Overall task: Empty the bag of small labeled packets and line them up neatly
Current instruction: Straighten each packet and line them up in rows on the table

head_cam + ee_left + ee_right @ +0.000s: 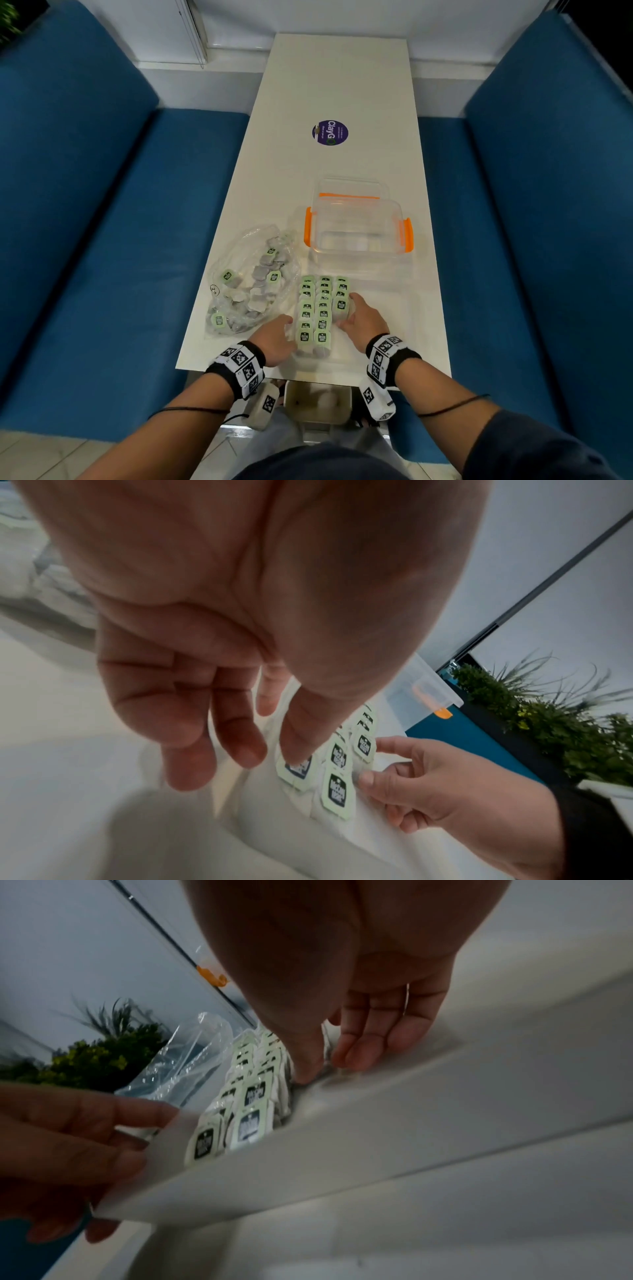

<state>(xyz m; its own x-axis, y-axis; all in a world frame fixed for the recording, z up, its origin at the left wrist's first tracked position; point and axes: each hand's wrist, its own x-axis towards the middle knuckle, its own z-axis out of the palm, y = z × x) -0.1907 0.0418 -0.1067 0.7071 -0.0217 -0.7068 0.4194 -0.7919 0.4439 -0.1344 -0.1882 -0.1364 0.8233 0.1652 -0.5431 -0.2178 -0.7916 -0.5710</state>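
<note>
Squaring up three rows of packets (322, 310) between the two hands. Left hand (275, 337) at the left flank of the nearest row, fingers relaxed and spread, nothing gripped; in the left wrist view the thumb tip appears to rest on a near label. Right hand (363, 320) against the right-hand row, fingers loosely curved along the packets' edge, thumb tip down by the near end; pressing or lightly pinching, cannot tell which. Plastic bag (248, 277) just beyond the left hand, slumped on the table (339, 85), many packets visibly left inside, so emptying only partly done by the look of it. Clear bin (358, 228) with orange latches beyond the right hand, not touching the rows. Risks, as judgement: packets overlap like shingles and look light, so uneven squeeze from either side likely to buckle a row or ride one label over another; near row close to the table edge by the wrists, a drag toward the body could tip packets off; reaching back across for the bag could sweep the left row askew.
</note>
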